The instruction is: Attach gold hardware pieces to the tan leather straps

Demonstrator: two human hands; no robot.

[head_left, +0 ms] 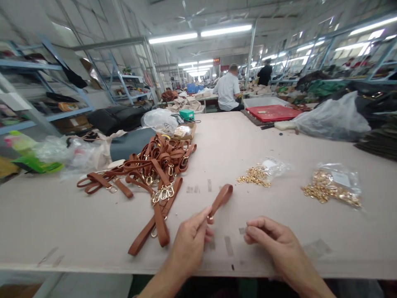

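Bright overall, cool white. Main src: fluor. tubes [226, 30] overhead, blown out; more rows recede into bkgd. Tabletop [214, 145] evenly lit, pale; shadows v. soft, faint nr left hand [190, 238] & right hand [273, 238]. Sm. glints on gold hardware [254, 176], sheen on big clear bag [333, 118]. Wide-angle distortion: shelving [31, 64] at L edge stretched, slanted. Bkgd soft, hazy, fine detail lost. Slight blur on left fingers. Pixelated patch over co-worker's [228, 91] head.
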